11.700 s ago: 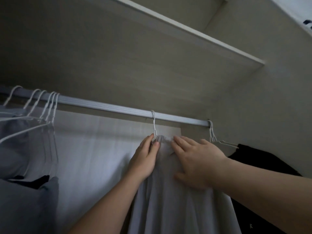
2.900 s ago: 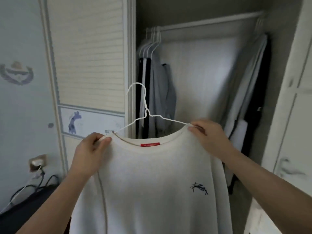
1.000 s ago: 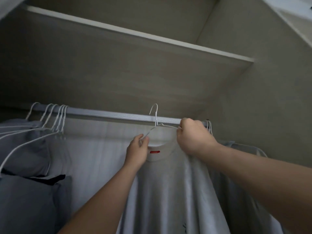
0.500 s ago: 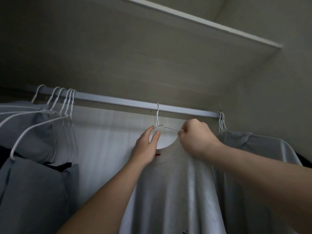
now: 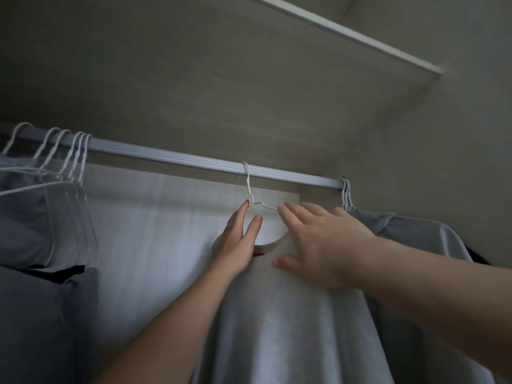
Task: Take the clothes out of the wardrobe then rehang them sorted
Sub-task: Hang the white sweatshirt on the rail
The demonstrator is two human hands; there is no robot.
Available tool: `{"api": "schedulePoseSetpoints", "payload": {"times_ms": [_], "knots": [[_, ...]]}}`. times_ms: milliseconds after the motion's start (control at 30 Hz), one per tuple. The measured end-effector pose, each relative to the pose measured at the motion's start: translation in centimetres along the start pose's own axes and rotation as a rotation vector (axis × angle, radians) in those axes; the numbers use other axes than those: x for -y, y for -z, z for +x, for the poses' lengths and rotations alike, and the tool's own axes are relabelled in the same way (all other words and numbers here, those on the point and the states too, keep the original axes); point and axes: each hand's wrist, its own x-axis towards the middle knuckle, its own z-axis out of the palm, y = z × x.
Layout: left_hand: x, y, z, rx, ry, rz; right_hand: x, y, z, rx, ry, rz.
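A white sweater [image 5: 277, 322] with a red neck label hangs on a white wire hanger [image 5: 250, 194] hooked over the wardrobe rail [image 5: 171, 157], near its middle. My left hand [image 5: 239, 242] lies with straight fingers against the left side of the collar, fingertips by the hanger's neck. My right hand [image 5: 318, 245] is spread flat on the sweater's right shoulder, fingers straight.
Several white hangers with grey and dark garments [image 5: 36, 217] crowd the rail's left end. At the right end hang a grey garment [image 5: 415, 236] and more hangers [image 5: 346, 195]. A shelf [image 5: 346, 31] runs overhead; the wardrobe's side wall stands to the right.
My right hand has let go of the hanger and opened flat onto the sweater's shoulder. The left hand's fingers have straightened along the collar. The hanger stays hooked on the rail.
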Motion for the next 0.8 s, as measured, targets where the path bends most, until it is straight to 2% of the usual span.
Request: {"api": "schedulePoseSetpoints", "payload": {"times_ms": [167, 400, 667, 800], "knots": [[0.3, -2.1, 0.1, 0.010, -0.036, -0.011, -1.2, -0.7, -0.5, 0.151, -0.007, -0.053], [-0.1, -6.9, 0.4, 0.044, -0.077, -0.038, -4.6, -2.4, -1.1, 0.208, -0.035, -0.141], [-1.4, -13.8, 1.2, 0.133, 0.006, -0.099, -9.9, -4.4, -2.7, 0.258, -0.116, -0.258], [-2.3, -16.8, 1.6, 0.211, 0.052, -0.201, -11.9, -5.1, -3.3, 0.272, -0.152, -0.320]]}}
